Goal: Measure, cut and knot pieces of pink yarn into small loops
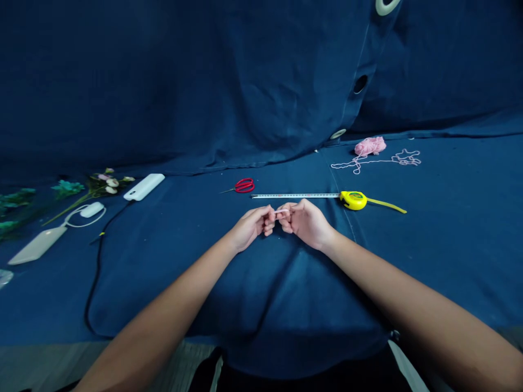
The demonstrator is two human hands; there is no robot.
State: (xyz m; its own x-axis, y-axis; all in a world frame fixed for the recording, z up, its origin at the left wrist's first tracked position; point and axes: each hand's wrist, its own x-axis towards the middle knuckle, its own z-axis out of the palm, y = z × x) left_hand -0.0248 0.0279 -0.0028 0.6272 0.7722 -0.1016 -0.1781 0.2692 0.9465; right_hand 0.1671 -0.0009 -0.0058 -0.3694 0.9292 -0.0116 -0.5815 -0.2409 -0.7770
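Between my two hands stretches a short piece of pale pink yarn (281,211). One end is pinched in the fingers of my left hand (254,226), and the other side runs into the curled fingers of my right hand (307,223). Just beyond the hands lies a yellow tape measure (353,200) with its white blade (296,195) drawn out to the left. Red-handled scissors (244,185) rest past the blade's tip, pointing left. A ball of pink yarn (370,146) sits at the back right, its loose strand (378,161) trailing in loops.
Dark blue cloth (163,283) covers the surface and hangs as a backdrop (183,81). To the left are a white power bank (144,187) with a black cable (98,272), a white device (38,245) with a corded puck (91,209), and artificial flowers (111,184).
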